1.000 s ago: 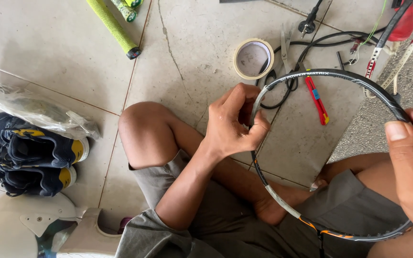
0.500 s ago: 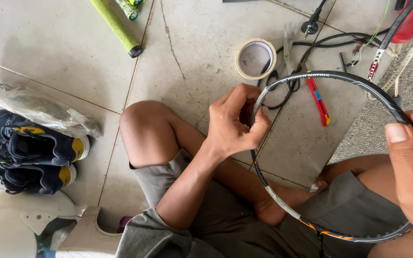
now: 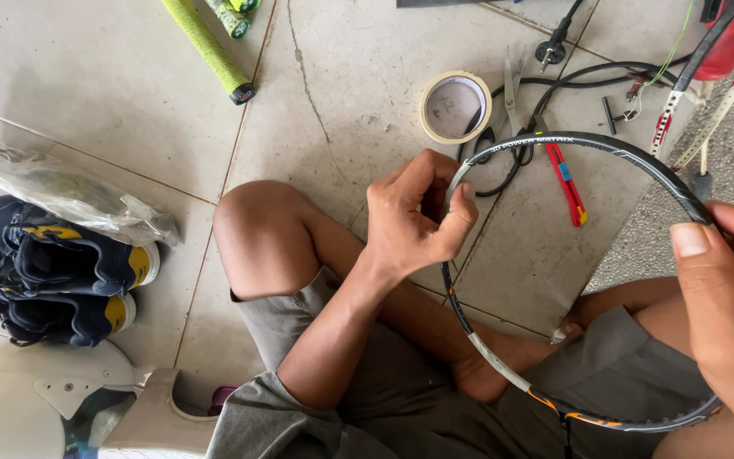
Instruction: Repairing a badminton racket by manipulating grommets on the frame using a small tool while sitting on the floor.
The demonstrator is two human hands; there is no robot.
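A person sits cross-legged on a tiled floor holding one unstrung racket frame (image 3: 605,144) over the lap. The left hand (image 3: 414,217) pinches its rim at nine o'clock; the right hand (image 3: 724,297) grips the rim at three o'clock. At twelve o'clock lie one tape roll (image 3: 454,106), one red cutter (image 3: 567,183). Two dark shoes (image 3: 53,272) sit at nine o'clock.

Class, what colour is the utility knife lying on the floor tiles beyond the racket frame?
Red with a small blue slider, seen in the head view: the utility knife.
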